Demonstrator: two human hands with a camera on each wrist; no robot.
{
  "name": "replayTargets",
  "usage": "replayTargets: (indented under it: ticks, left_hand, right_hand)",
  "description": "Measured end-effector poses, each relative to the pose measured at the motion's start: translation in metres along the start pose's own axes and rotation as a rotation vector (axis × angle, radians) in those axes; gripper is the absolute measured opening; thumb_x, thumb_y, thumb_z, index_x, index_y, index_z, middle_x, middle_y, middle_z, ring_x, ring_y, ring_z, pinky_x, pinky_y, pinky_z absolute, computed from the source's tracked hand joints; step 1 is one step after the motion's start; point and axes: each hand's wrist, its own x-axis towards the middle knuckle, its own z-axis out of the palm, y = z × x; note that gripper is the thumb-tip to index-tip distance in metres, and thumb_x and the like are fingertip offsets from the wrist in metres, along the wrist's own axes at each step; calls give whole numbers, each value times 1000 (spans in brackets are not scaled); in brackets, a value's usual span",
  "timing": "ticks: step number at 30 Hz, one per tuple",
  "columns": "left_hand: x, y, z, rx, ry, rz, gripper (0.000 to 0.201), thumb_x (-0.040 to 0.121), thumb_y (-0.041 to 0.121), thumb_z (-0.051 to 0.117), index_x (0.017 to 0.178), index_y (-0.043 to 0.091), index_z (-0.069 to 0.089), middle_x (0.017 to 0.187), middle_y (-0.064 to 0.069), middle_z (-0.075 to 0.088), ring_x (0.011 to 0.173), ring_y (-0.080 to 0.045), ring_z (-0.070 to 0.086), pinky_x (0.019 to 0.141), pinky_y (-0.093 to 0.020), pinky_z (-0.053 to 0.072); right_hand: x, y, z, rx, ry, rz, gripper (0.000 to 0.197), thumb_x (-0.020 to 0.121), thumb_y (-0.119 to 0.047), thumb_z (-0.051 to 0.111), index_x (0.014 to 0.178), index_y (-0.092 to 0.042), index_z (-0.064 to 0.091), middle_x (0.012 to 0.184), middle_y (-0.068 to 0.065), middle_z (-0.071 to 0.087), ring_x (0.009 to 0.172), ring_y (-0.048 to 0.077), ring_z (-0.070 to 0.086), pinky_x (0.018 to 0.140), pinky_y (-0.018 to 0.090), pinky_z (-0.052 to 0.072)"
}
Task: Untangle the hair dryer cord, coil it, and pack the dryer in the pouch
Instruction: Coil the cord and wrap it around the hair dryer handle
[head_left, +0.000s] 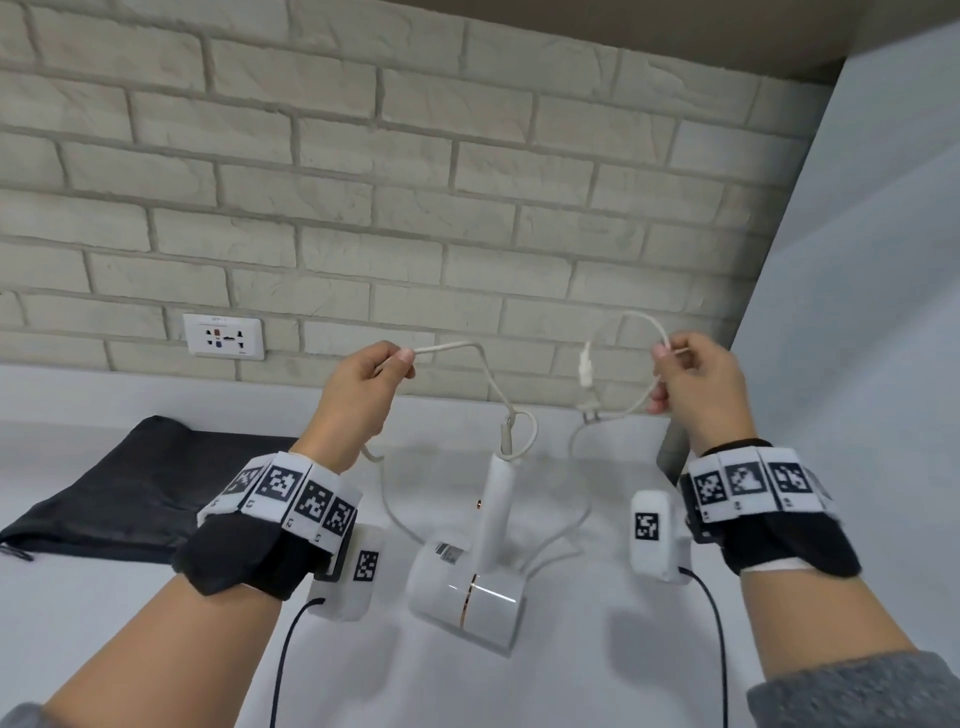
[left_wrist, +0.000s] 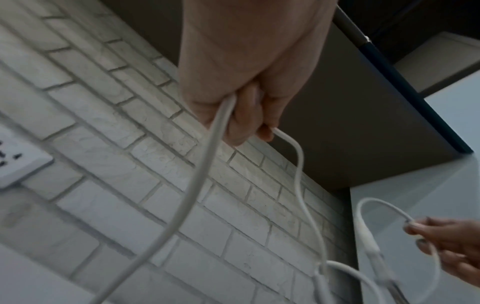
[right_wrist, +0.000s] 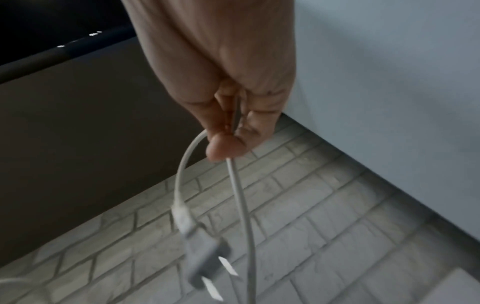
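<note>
A white hair dryer (head_left: 470, 587) lies on the white counter between my forearms, its handle pointing toward the wall. Its white cord (head_left: 483, 369) rises from the handle end, where it makes a small loop. My left hand (head_left: 363, 387) is raised and pinches the cord (left_wrist: 207, 164) between thumb and fingers. My right hand (head_left: 691, 384) is also raised and pinches the cord (right_wrist: 239, 195) close to the plug end. The two-prong plug (head_left: 587, 364) (right_wrist: 202, 255) dangles from a short arc below that hand. A flat black pouch (head_left: 114, 493) lies at the left.
A white brick wall stands behind the counter, with a wall socket (head_left: 224, 336) at the left. A plain grey side wall (head_left: 857, 312) closes the right. More slack cord (head_left: 566, 530) lies on the counter around the dryer.
</note>
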Motion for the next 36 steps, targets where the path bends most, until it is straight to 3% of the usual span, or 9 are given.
replayTargets:
  ticks: [7, 9, 12, 17, 21, 24, 28, 31, 36]
  left_hand:
    - [3, 13, 2, 83, -120, 167, 34, 97, 11, 34, 79, 26, 58, 63, -4, 31, 59, -19, 28, 56, -30, 27]
    - [1, 17, 6, 27, -139, 152, 34, 97, 8, 33, 79, 24, 56, 64, -2, 33, 59, -14, 31, 57, -27, 31]
    - [-3, 17, 12, -32, -179, 136, 31, 98, 8, 32, 80, 20, 55, 65, 0, 37, 59, -11, 35, 59, -23, 36]
    - [-2, 12, 19, -161, -137, 27, 33, 99, 9, 29, 78, 20, 52, 69, 0, 44, 62, -11, 45, 64, -25, 41]
    - [3, 7, 14, 61, 1, -186, 27, 97, 8, 30, 84, 11, 54, 68, -5, 52, 63, -19, 51, 55, -22, 43]
    - [-2, 9, 8, 693, -56, -236, 25, 91, 9, 37, 92, 4, 61, 88, -12, 66, 82, -28, 58, 81, -35, 47]
    - [-23, 25, 29, 880, -42, 289, 36, 93, 23, 37, 127, 16, 50, 130, -6, 52, 117, -27, 49, 105, -41, 32]
    - [-32, 24, 53, 985, -259, 416, 34, 89, 43, 45, 113, 23, 59, 118, 4, 57, 113, -18, 51, 99, -35, 30]
    - [-25, 13, 55, 778, -246, 300, 16, 85, 30, 61, 87, 16, 69, 83, 1, 69, 82, -17, 61, 74, -26, 43]
  right_hand:
    - [-9, 60, -6, -204, -211, 203, 22, 88, -10, 57, 67, -18, 59, 64, 11, 58, 43, 14, 62, 57, 25, 55]
    - [-15, 68, 5, -270, -295, 272, 9, 88, -8, 55, 84, -11, 63, 79, 10, 58, 59, 23, 62, 66, 29, 55]
    - [-30, 52, 24, -379, -486, 67, 32, 86, -11, 59, 118, -14, 57, 107, 5, 51, 86, 19, 53, 81, 28, 47]
    - [-56, 11, 61, 118, -942, -9, 34, 87, -9, 57, 113, -31, 53, 108, -6, 60, 99, 2, 56, 86, 17, 45]
    - [-61, 8, 79, 163, -783, 29, 16, 91, -7, 51, 96, -12, 65, 77, -6, 62, 63, -13, 56, 64, 10, 41]
    - [-61, 13, 84, 99, -554, -19, 17, 87, -2, 56, 99, 4, 66, 71, -5, 60, 56, -11, 55, 60, 5, 42]
    - [-69, 10, 89, 52, -419, -79, 19, 85, -6, 60, 103, -5, 65, 69, -2, 58, 67, 9, 57, 71, 19, 49]
    - [-78, 9, 91, 25, -360, -142, 15, 85, -2, 56, 98, -4, 62, 72, 2, 59, 66, 7, 57, 64, 11, 46]
    - [-82, 14, 82, -33, -364, -233, 12, 86, -11, 60, 77, -3, 62, 67, 0, 59, 60, 4, 53, 59, 12, 41]
